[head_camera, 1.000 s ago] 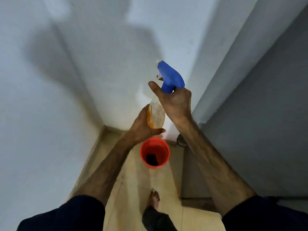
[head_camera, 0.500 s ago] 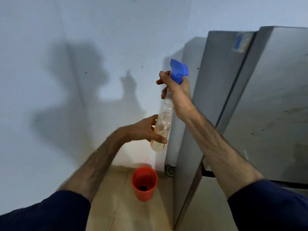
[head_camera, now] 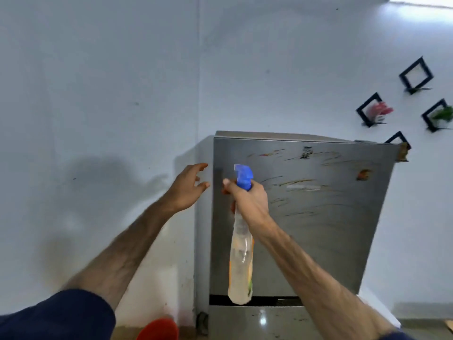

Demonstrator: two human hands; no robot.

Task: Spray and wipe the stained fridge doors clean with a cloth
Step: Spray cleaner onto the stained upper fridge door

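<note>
Low on the left, only the rim of the red bucket (head_camera: pixel 157 330) shows now; a second ago it sat full in view on the floor. The left hand (head_camera: pixel 187 186), which half a second back cradled the base of the spray bottle (head_camera: pixel 241 256), has let go and hangs free with fingers spread, just beside the fridge's left edge. The right hand (head_camera: pixel 247 201) alone grips the bottle's neck under the blue trigger head (head_camera: pixel 243 176), lifted from beside the fridge to the front of the upper fridge door (head_camera: pixel 318 217). That door, streaked with orange and dark smears, now faces the person squarely. Spraying looks about to begin; no cloth is visible, so wiping likely waits.
</note>
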